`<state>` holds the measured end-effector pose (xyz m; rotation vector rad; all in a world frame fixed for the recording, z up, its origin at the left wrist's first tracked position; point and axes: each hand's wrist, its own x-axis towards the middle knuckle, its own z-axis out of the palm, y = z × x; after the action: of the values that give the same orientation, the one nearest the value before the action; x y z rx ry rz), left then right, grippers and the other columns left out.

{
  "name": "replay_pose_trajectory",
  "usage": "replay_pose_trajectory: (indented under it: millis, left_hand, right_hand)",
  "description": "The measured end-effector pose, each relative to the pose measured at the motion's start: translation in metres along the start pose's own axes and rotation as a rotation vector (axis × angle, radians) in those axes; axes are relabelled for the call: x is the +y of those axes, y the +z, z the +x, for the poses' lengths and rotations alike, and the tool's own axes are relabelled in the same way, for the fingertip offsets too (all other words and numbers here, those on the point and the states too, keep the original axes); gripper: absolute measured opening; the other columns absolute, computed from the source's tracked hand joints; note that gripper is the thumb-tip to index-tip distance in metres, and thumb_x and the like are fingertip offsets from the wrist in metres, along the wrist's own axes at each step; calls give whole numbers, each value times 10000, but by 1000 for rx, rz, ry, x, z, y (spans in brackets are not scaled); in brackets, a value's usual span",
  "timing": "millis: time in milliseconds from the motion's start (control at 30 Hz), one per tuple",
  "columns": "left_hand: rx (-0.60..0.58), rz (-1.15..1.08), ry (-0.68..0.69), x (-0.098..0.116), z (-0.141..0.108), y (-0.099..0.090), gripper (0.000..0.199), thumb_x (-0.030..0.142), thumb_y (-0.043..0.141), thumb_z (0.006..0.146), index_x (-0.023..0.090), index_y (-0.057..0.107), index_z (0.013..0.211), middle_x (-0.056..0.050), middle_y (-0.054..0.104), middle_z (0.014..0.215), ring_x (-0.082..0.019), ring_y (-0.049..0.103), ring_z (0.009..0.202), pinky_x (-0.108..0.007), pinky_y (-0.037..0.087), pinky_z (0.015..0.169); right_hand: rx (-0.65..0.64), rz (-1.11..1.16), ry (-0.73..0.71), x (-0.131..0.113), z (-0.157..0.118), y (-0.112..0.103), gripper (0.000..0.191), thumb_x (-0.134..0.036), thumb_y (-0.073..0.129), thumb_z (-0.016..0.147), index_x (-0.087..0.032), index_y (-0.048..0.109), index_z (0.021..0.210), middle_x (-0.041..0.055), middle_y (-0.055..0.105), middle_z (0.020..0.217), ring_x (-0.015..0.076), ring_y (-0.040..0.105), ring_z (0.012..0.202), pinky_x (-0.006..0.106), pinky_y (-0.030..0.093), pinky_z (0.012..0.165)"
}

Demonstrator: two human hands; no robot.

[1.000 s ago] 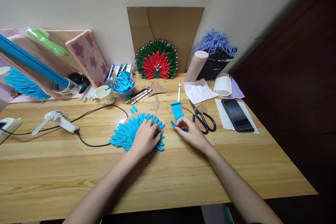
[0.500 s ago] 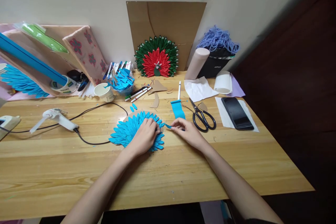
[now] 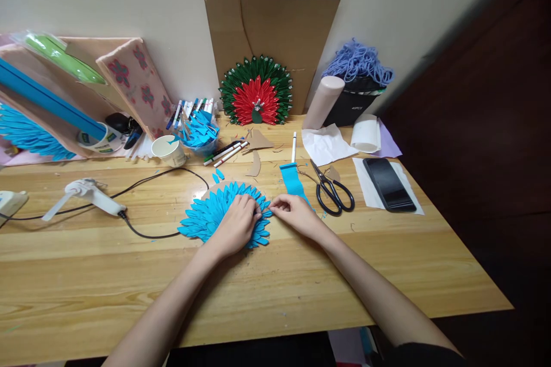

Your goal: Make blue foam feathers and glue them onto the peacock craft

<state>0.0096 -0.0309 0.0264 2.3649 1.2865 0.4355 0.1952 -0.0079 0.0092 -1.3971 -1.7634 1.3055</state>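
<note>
A fan of layered blue crepe paper petals [image 3: 215, 211] on a cardboard base [image 3: 214, 188] lies on the table. My left hand [image 3: 239, 219] rests over its right half, fingers curled down onto the petals; what they grip, if anything, is hidden. At the fan's right edge, my right hand [image 3: 293, 210] pinches a small blue paper petal [image 3: 267, 213], whose tip meets the outer petals. Two loose blue petals [image 3: 218, 175] lie just behind the fan. A blue paper strip [image 3: 294, 180] and black-handled scissors [image 3: 332, 192] are beyond my right hand.
A white glue gun [image 3: 92, 195] with a black cord lies left. Behind stand a paper cup [image 3: 169, 151], a tub of blue paper pieces [image 3: 201, 133] and a green-and-red paper peacock [image 3: 256, 94] against cardboard [image 3: 275, 28]. A phone [image 3: 388, 184] lies on paper at right.
My right hand has moved left, bringing the small blue petal up to the fan's right edge. My left hand has stayed on the fan. The view has shifted slightly.
</note>
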Motion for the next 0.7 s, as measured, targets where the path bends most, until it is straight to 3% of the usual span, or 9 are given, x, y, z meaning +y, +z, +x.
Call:
replay_pose_trajectory:
  millis: [233,700]
  left_hand:
    - [-1,1,-15,1,-1,-1,162,237,350,911,166,483,854,-63,516,901,-201,425,847,-342,379,762]
    - [15,12,0,-1,-2,-2,157,239,394,892,197,535,948,-56,524,966,-211,460,923,-364,412,810]
  right_hand:
    - [89,-4,19,2,2,9,92,-213,560,705,-167,629,745,15,615,677,134,548,615,242,428,566]
    - [151,-57,-14,-1,-2,15,92,-186,557,710,-164,612,781,-3,595,666,105,505,565,219,411,542]
